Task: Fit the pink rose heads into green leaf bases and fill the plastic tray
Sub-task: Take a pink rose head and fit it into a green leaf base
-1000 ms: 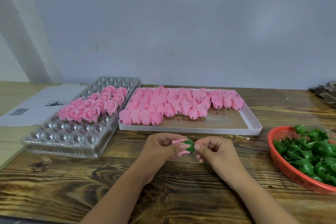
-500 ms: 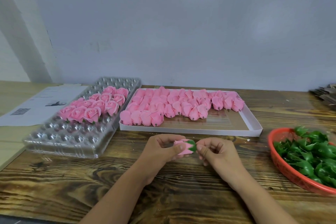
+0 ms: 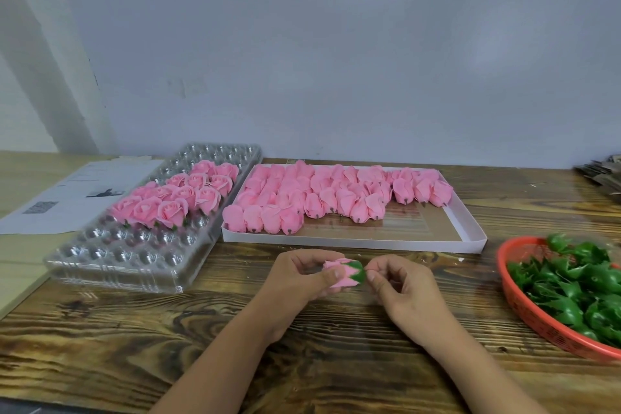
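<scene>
Pink rose head (image 3: 337,274) lies sideways, gripped in left hand (image 3: 299,274); right fingers (image 3: 372,274) pinch its right-pointing leaf base (image 3: 357,271).

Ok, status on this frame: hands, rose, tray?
Left hand grips pink rose head; right hand pinches at green leaf base on its end. Plastic tray part filled, near rows bare. Nothing in the way.
</scene>
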A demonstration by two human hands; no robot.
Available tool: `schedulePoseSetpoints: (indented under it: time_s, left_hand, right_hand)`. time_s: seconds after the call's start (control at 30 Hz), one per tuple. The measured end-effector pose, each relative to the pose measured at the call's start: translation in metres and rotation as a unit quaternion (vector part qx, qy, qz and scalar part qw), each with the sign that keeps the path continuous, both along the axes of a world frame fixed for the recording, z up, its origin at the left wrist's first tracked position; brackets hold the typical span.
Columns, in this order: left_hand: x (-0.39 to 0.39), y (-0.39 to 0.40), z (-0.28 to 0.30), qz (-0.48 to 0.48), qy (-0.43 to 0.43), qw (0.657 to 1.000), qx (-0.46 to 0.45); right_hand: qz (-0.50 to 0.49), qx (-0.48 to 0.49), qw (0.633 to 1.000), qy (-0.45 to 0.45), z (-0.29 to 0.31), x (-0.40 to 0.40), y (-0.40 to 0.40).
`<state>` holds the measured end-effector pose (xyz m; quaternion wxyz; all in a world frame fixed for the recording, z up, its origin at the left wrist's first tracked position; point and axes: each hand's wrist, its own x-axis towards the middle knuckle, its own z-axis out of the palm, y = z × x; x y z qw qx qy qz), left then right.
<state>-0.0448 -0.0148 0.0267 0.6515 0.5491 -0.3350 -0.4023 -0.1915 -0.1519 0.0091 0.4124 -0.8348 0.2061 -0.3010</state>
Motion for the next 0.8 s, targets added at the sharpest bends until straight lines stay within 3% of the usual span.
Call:
schedulePoseSetpoints:
  time_s: [0.13,0.67,0.8]
  left_hand:
    - [0.0011,0.0006,-0.0006,-0.01,-0.002,1.0,0.006]
    - [0.0035,-0.0006,-0.0029,-0.009,-0.024,1.0,0.012]
    - [0.0045,-0.0023,-0.005,0.01,-0.035,0.999,0.024]
  right_hand:
    - [0.012,-0.041,0.999,0.0,-0.0014,-0.0013,0.0004]
    - [0.015,-0.047,0.999,0.004,-0.0015,-0.0021,-0.0007]
    - [0.052,-0.012,0.998,0.016,0.0007,-0.0042,0.0015]
